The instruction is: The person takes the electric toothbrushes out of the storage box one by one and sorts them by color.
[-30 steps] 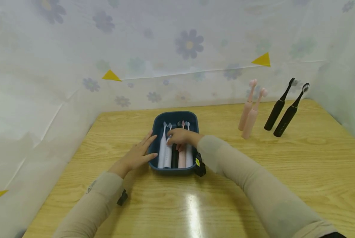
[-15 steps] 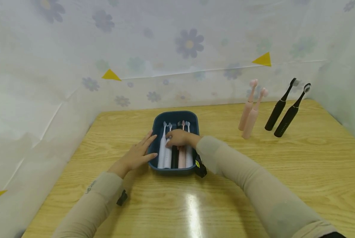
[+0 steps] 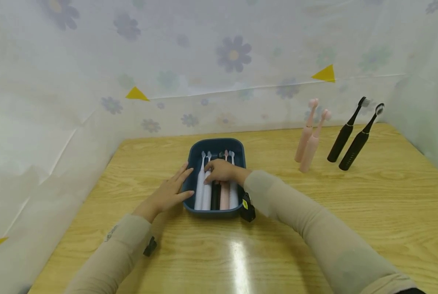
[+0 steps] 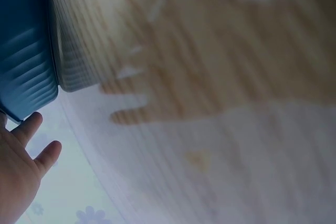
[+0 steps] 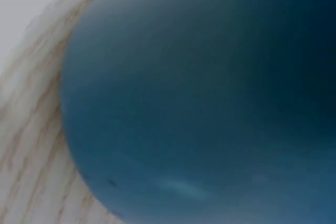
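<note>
A dark blue bin (image 3: 216,213) stands on the table with several electric toothbrushes lying side by side in it. From the left come a white toothbrush (image 3: 199,190), a second white toothbrush (image 3: 206,197), a black toothbrush (image 3: 215,198), a pink toothbrush (image 3: 224,198) and another white one. Reaching over the right rim, my right hand (image 3: 221,170) pinches the second white toothbrush near its upper handle; its other fingers are partly hidden. My left hand (image 3: 169,192) rests with spread, straight fingers against the bin's left rim. The right wrist view holds only the blurred bin wall (image 5: 184,103).
Two pink electric toothbrushes (image 3: 309,153) stand upright at the back right of the wooden table (image 3: 285,245). Beside them stand two black electric toothbrushes (image 3: 354,149). A flowered white sheet (image 3: 189,61) hangs behind and at the sides.
The second white toothbrush has turned in the bin: the marks on its handle no longer show. My right thumb has shifted slightly down; the left hand has stayed put.
</note>
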A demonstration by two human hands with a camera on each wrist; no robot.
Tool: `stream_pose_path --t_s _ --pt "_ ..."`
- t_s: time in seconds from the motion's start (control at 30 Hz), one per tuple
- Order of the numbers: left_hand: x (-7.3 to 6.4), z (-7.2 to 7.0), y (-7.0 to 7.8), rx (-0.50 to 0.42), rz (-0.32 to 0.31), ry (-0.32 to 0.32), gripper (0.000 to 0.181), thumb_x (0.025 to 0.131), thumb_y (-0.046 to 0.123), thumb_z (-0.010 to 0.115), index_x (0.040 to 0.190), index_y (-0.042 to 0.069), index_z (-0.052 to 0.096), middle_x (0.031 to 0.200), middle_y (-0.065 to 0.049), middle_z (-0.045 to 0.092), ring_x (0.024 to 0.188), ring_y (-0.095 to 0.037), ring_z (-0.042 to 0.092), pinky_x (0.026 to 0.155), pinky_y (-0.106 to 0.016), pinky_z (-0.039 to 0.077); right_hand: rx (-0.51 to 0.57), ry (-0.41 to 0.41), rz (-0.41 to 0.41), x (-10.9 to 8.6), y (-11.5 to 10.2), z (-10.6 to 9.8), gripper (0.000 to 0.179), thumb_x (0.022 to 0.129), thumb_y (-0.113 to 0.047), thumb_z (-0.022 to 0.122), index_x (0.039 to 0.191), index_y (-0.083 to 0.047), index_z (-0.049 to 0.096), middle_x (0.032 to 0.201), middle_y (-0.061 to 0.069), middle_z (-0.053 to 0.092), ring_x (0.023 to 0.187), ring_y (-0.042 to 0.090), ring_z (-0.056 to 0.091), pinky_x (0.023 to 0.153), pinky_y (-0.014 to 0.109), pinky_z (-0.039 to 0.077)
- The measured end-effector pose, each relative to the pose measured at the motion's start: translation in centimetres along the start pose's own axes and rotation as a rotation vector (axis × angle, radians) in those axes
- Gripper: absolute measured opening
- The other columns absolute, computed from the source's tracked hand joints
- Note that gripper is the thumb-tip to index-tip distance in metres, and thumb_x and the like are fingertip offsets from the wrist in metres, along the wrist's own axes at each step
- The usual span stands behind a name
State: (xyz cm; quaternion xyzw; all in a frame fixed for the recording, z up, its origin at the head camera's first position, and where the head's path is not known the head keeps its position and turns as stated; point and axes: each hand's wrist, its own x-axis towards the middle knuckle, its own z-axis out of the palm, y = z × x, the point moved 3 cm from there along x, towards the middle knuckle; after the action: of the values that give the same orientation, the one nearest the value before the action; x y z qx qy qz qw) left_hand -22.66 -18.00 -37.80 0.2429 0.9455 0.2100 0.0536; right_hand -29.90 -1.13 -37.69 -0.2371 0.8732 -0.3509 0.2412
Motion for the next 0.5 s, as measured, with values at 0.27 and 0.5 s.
stream_pose_path --t_s 0.27,0.5 --pt "-0.13 0.08 -0.05 -0.001 0.005 0.008 0.065 0.088 0.039 0.044 0.139 0.013 0.014 0.144 -0.001 -0.003 0.122 -0.035 0.025 0.087 -0.064 0.017 0.058 -0.007 0.006 -0.07 0.13 0.22 0.047 0.074 -0.016 0.067 0.118 -0.006 0.053 0.075 0.006 0.058 0.056 0.015 0.055 0.050 0.025 0.045" --pt "0.02 0.23 -0.16 -0.002 0.002 0.009 0.066 0.087 0.040 0.045 0.140 0.013 0.013 0.144 0.000 -0.004 0.121 -0.035 0.026 0.087 -0.064 0.015 0.077 -0.006 0.000 -0.24 0.16 0.05 0.044 0.073 -0.016 0.068 0.115 -0.009 0.055 0.083 0.006 0.057 0.062 0.016 0.055 0.052 0.025 0.045"
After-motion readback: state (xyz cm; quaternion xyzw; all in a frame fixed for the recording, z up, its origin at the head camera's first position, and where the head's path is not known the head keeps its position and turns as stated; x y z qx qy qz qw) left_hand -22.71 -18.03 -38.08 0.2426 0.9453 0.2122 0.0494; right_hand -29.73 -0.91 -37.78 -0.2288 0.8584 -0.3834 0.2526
